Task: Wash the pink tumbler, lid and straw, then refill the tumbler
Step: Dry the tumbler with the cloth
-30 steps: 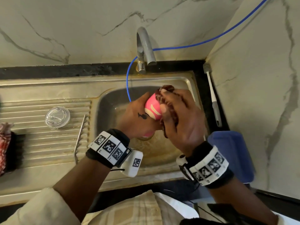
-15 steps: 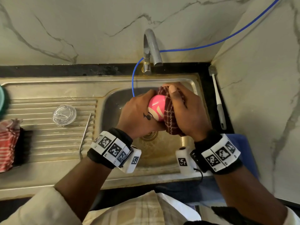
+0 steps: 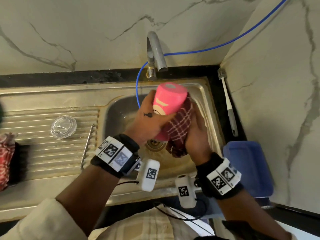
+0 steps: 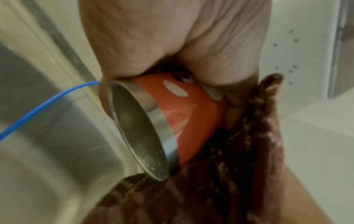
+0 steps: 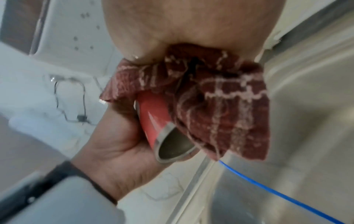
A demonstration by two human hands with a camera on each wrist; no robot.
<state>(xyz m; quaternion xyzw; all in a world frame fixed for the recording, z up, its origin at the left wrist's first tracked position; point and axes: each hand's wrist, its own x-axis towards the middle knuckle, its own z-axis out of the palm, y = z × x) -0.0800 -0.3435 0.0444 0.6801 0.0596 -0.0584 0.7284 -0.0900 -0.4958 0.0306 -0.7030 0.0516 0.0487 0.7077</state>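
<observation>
The pink tumbler [image 3: 168, 99] was upside down and tilted over the sink basin [image 3: 119, 108], its flat base turned up toward the tap [image 3: 155, 52] and its open steel rim pointing down toward the drain [image 3: 154, 144]. In the left wrist view the steel mouth [image 4: 141, 130] looked hollow, with small specks along its inner wall. My left hand [image 3: 149, 122] was wrapped around the tumbler's lower body, fingers and thumb curled about it in a firm hold. My right hand [image 3: 195, 135] pressed a maroon checked cloth [image 3: 180, 129] against the tumbler's right side; the cloth lay bunched between my palm and the pink wall, and a loose end hung below the rim. I could see the palm cupped round the cloth, though the fingers themselves were hidden behind the tumbler.

A thin blue tube [image 3: 137, 90] ran down from the wall, behind the tap, into the basin just beside my left hand.

To the left, on the ribbed draining board [image 3: 43, 153], the clear lid [image 3: 63, 126] lay flat, well apart from the tumbler. The metal straw [image 3: 87, 146] lay along the board's right edge, between the lid and the basin. A red and white checked cloth [image 3: 6, 158] sat at the far left edge of the board.

To the right of the sink, a long-handled brush [image 3: 227, 103] lay on the dark counter beside the marble wall, and a blue tub [image 3: 249, 168] stood near my right wrist.
</observation>
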